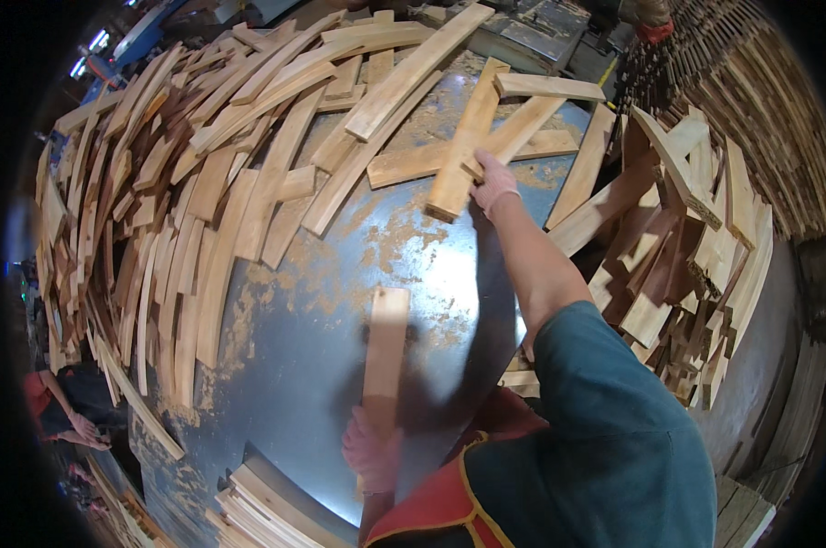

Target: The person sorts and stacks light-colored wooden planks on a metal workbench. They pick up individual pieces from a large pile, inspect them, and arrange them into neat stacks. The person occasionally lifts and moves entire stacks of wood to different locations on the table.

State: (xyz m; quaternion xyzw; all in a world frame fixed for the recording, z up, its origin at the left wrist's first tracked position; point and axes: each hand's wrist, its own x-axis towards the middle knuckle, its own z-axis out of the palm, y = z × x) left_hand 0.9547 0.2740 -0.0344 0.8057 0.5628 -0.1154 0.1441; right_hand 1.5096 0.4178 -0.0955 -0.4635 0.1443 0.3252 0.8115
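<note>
My left hand (pixel 372 449), in a pale pinkish glove, is wrapped round the lower part of a short flat wooden board (pixel 387 342) that points away from me. My right arm reaches far forward over the metal table. Its gloved hand (pixel 496 184) is closed at the near end of a slanting wooden board (pixel 525 130). That board crosses another light board (pixel 459 173) just beside my fingers. How far the right fingers reach round the wood is partly hidden.
A large heap of wooden strips (pixel 248 155) covers the table's left side. Another pile (pixel 669 247) lies at the right, near tall stacked slats (pixel 769 128). Sawdust streaks the metal table (pixel 308 365). Several strips (pixel 267 511) stand at the near edge. Another person's hands (pixel 86 429) show at left.
</note>
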